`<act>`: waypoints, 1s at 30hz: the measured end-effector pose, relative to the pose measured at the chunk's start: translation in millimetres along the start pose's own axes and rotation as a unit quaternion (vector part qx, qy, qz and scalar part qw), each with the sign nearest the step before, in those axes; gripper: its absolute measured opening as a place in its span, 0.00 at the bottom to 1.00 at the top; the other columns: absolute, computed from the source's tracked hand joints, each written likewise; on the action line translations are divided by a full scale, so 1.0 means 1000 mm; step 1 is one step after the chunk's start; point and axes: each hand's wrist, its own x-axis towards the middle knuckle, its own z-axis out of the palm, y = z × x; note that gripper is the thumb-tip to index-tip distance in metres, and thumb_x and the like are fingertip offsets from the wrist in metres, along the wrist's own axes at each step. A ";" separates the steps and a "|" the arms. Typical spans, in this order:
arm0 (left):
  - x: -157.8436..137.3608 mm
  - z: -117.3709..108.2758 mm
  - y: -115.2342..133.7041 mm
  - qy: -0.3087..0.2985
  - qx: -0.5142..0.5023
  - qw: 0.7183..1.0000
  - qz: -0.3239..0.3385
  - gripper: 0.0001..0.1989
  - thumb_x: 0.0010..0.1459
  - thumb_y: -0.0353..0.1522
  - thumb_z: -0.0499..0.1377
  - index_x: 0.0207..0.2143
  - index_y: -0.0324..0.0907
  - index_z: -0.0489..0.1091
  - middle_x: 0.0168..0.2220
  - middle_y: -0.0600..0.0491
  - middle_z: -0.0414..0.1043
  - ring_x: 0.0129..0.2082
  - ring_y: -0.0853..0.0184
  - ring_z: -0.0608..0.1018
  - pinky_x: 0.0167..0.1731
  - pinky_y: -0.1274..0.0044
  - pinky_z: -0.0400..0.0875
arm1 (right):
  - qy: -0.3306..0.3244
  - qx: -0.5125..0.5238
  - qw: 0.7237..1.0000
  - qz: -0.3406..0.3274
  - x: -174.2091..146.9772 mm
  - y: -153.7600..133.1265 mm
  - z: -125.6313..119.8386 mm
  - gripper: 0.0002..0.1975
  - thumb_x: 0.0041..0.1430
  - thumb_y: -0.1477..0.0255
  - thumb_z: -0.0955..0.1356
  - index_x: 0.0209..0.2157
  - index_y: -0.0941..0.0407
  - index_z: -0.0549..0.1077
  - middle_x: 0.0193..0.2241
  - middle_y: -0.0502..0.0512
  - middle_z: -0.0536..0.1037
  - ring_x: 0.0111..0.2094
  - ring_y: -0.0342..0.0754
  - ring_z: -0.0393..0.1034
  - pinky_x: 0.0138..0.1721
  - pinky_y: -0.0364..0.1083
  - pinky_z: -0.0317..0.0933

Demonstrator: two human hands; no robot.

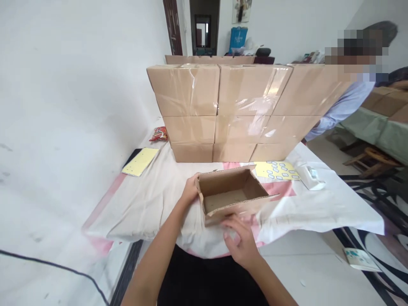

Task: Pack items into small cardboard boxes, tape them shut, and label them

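A small cardboard box (228,199), open at the top with rough-cut edges, rests on the cloth-covered table in front of me. My left hand (191,189) holds the box by its left end, fingers partly hidden behind the wall. Along the near wall, my right hand (240,240) has its fingers curved, with a gap between thumb and forefinger. Its fingertips are at the lower edge of that wall; whether they press on it I cannot tell. Inside, the bare brown bottom of the box shows.
A wall of stacked, taped cardboard boxes (242,108) stands behind. Yellow sheets (141,161) lie left, with another yellow sheet (277,170) and a white device (311,177) right. A red snack packet (159,134) sits far left. A person (344,104) is beyond the stack.
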 end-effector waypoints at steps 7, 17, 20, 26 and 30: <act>-0.022 -0.020 0.029 0.207 -0.108 0.972 0.034 0.31 0.60 0.51 0.59 0.59 0.46 0.56 0.52 0.43 0.72 0.39 0.62 0.82 0.40 0.69 0.79 | -0.059 0.144 0.987 0.034 -0.017 -0.013 -0.027 0.07 0.64 0.74 0.66 0.37 0.52 0.78 0.41 0.55 0.84 0.53 0.56 0.77 0.51 0.53 0.72; -0.112 0.021 0.141 0.273 0.177 0.847 0.420 0.37 0.57 0.30 0.67 0.64 0.55 0.54 0.56 0.46 0.62 0.59 0.59 0.71 0.57 0.65 0.72 | 0.006 0.224 0.973 0.062 0.071 -0.125 -0.053 0.30 0.62 0.63 0.73 0.63 0.51 0.65 0.59 0.62 0.74 0.59 0.57 0.71 0.57 0.56 0.70; -0.129 0.032 0.137 0.103 0.225 0.865 0.436 0.44 0.60 0.29 0.64 0.70 0.52 0.44 0.63 0.39 0.57 0.65 0.55 0.66 0.61 0.60 0.70 | 0.045 0.253 0.964 0.070 0.089 -0.115 -0.063 0.26 0.61 0.58 0.73 0.56 0.53 0.68 0.51 0.61 0.78 0.50 0.56 0.76 0.52 0.55 0.73; -0.123 0.002 0.106 -0.017 0.370 0.907 0.200 0.12 0.63 0.32 0.60 0.49 0.44 0.70 0.70 0.38 0.52 0.72 0.46 0.57 0.65 0.47 0.60 | -0.175 0.046 0.983 0.018 0.148 -0.052 -0.121 0.29 0.56 0.57 0.75 0.55 0.56 0.70 0.48 0.59 0.78 0.49 0.57 0.74 0.49 0.53 0.69; -0.130 0.000 0.092 -0.041 0.297 0.932 0.204 0.11 0.60 0.20 0.54 0.38 0.42 0.70 0.69 0.40 0.54 0.68 0.57 0.65 0.61 0.63 0.71 | -0.433 -0.157 0.884 0.084 0.179 -0.036 -0.108 0.17 0.60 0.61 0.71 0.47 0.57 0.74 0.43 0.57 0.81 0.42 0.55 0.76 0.43 0.49 0.69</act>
